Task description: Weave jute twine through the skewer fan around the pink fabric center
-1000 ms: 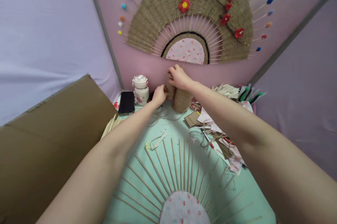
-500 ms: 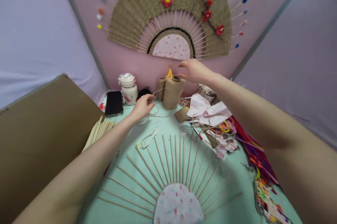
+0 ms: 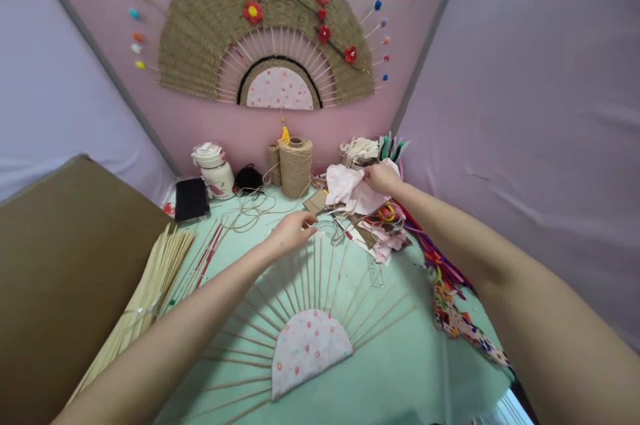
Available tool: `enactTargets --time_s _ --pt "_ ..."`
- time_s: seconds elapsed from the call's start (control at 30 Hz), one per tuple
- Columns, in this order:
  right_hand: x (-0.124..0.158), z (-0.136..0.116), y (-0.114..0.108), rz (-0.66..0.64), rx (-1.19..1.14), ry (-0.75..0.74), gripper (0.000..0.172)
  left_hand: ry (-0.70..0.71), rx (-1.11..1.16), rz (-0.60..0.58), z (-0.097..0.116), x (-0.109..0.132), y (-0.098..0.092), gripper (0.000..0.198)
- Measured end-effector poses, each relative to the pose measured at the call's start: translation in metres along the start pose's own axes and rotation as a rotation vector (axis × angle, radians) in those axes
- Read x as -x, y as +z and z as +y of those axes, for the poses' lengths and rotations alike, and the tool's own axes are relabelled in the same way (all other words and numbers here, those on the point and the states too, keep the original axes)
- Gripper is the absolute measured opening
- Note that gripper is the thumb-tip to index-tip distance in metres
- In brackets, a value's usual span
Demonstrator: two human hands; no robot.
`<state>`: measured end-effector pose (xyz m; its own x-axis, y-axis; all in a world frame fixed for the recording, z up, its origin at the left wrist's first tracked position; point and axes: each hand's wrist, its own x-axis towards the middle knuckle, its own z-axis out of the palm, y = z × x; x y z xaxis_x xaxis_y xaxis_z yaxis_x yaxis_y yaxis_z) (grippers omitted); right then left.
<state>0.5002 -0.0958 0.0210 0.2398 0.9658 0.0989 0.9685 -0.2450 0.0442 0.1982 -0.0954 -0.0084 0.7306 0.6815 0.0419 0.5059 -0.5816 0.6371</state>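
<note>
My right hand (image 3: 383, 179) pinches a piece of pink cloth (image 3: 345, 186) on the pile at the back right. My left hand (image 3: 293, 233) hovers over the upper stick tips of a fan frame, fingers curled together; what they hold, if anything, cannot be made out. The fan frame on the table has thin wooden sticks spreading from a half-round base (image 3: 310, 353) covered in pale floral cloth. Part of its left side is hidden under my left forearm. Just right of my left hand lie a clear protractor (image 3: 327, 228) and a red-and-silver pen (image 3: 344, 229).
Twine cones (image 3: 296, 168), a white bottle (image 3: 214, 170) and a black phone (image 3: 191, 198) stand or lie at the back. Loose twine (image 3: 250, 209) curls before them. A stick bundle (image 3: 135, 305) lies left, beside a brown board (image 3: 65, 265). A finished woven fan (image 3: 200, 32) hangs behind.
My right hand has moved from beside the twine cone down to the pink cloth and gripped it. My left hand has left the loose twine and come nearer, over the sticks. The view has shifted right.
</note>
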Motion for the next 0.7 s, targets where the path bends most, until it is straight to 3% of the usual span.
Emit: enactTargets --time_s 0.13,0.23,0.27,0.37,0.47,0.57,0.63,0.7 --pt "-0.007 0.005 -0.028 0.123 -0.159 0.051 0.024 0.06 -0.124 0.001 0.042 -0.024 0.045 0.051" --pt "-0.001 0.007 -0.047 0.18 -0.284 0.066 0.021 -0.001 -0.209 -0.052 0.07 -0.044 0.074 0.076" --pt "0.003 0.007 -0.053 0.198 -0.327 0.07 0.021 -0.026 -0.197 -0.036 0.076 -0.051 0.08 0.073" --pt "0.012 0.013 -0.075 0.253 -0.442 0.09 0.023 -0.074 -0.107 0.066 0.082 -0.067 0.083 0.038" --pt "0.015 0.022 -0.105 0.39 -0.714 0.116 0.019 -0.058 -0.058 0.131 0.079 -0.08 0.061 0.018" --pt "0.015 0.027 -0.142 0.563 -1.098 0.107 0.01 -0.059 0.038 0.279 0.081 -0.084 0.011 0.021" --pt "0.016 0.027 -0.165 0.625 -1.282 0.056 0.008 -0.081 0.461 0.541 0.087 -0.075 -0.038 0.019" --pt "0.018 0.024 -0.185 0.645 -1.419 -0.018 0.007 0.068 0.791 0.804 0.095 -0.057 -0.093 0.02"
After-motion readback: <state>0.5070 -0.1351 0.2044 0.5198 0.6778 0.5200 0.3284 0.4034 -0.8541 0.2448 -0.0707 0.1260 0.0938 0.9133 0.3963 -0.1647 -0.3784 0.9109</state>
